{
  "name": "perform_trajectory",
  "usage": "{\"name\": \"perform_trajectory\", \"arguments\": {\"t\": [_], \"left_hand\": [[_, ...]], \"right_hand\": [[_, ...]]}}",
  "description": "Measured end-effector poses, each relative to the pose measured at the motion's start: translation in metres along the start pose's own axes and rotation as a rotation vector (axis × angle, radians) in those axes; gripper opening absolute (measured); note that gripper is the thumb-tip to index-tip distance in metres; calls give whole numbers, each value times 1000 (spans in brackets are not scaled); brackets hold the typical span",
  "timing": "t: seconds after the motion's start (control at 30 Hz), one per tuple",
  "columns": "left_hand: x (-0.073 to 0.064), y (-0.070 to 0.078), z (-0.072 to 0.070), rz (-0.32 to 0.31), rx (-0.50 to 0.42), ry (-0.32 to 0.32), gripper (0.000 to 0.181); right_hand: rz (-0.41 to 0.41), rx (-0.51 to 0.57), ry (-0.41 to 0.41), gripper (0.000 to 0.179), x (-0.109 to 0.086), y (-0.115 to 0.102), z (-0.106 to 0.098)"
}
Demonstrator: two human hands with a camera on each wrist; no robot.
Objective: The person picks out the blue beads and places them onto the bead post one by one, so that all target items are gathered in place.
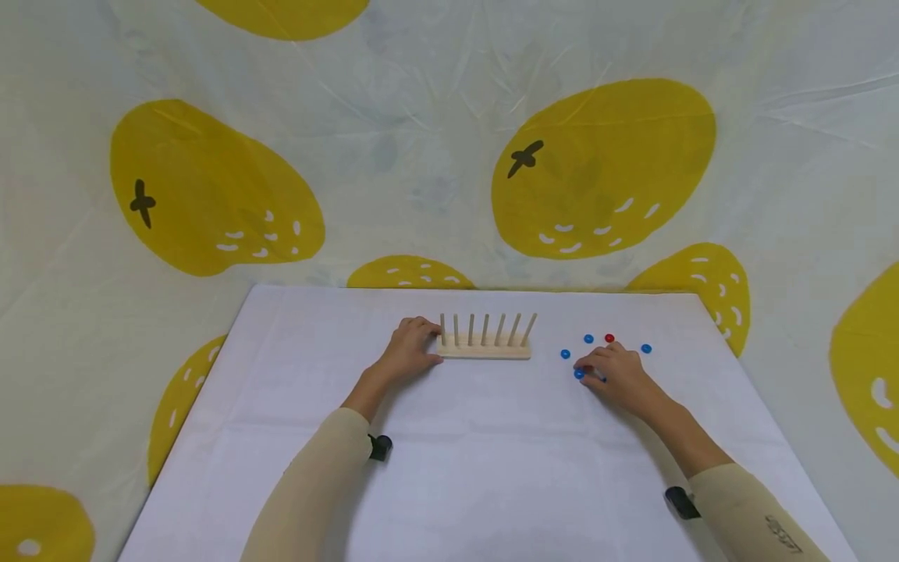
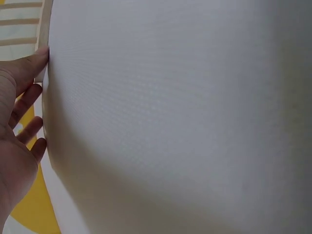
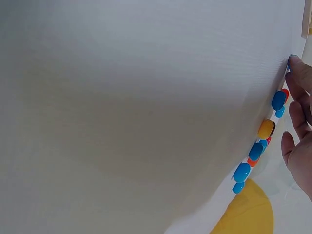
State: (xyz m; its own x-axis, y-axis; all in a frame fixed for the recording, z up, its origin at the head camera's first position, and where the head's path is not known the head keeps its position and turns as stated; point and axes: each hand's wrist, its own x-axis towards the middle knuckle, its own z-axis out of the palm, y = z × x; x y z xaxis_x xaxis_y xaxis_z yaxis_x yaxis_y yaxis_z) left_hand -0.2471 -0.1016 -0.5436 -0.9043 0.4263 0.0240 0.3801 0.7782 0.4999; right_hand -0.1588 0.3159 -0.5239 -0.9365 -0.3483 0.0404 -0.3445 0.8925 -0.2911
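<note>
A pale wooden rack [image 1: 485, 353] with a row of several upright pegs stands near the back of the table. My left hand [image 1: 407, 348] grips its left end, thumb at the front edge and fingers behind. In the left wrist view the thumb lies against the rack [image 2: 44, 29]. To the right, my right hand [image 1: 621, 378] pinches a small blue bead [image 1: 579, 374] between thumb and index finger, low at the tabletop. The right wrist view shows these fingertips on the bead, mostly covered by them. Part of another blue bead shows under the hand.
Around the right hand lie more blue beads [image 1: 565, 354] and a red bead [image 1: 609, 338]. The right wrist view also shows a yellow bead [image 3: 266, 129] and orange ones. White cloth covers the table [image 1: 492, 460]; a fruit-patterned curtain [image 1: 421, 156] hangs behind it.
</note>
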Motion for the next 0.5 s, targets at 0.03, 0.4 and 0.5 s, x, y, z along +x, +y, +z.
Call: {"name": "perform_trajectory", "arguments": {"t": [0.03, 0.4, 0.5], "left_hand": [[0, 0, 0, -1, 0, -2, 56], [-1, 0, 0, 9, 15, -2, 58], [-1, 0, 0, 14, 19, -6, 57]], "right_hand": [[3, 0, -1, 27, 0, 0, 0], [13, -16, -6, 25, 3, -4, -3], [17, -11, -11, 24, 4, -5, -3]]}}
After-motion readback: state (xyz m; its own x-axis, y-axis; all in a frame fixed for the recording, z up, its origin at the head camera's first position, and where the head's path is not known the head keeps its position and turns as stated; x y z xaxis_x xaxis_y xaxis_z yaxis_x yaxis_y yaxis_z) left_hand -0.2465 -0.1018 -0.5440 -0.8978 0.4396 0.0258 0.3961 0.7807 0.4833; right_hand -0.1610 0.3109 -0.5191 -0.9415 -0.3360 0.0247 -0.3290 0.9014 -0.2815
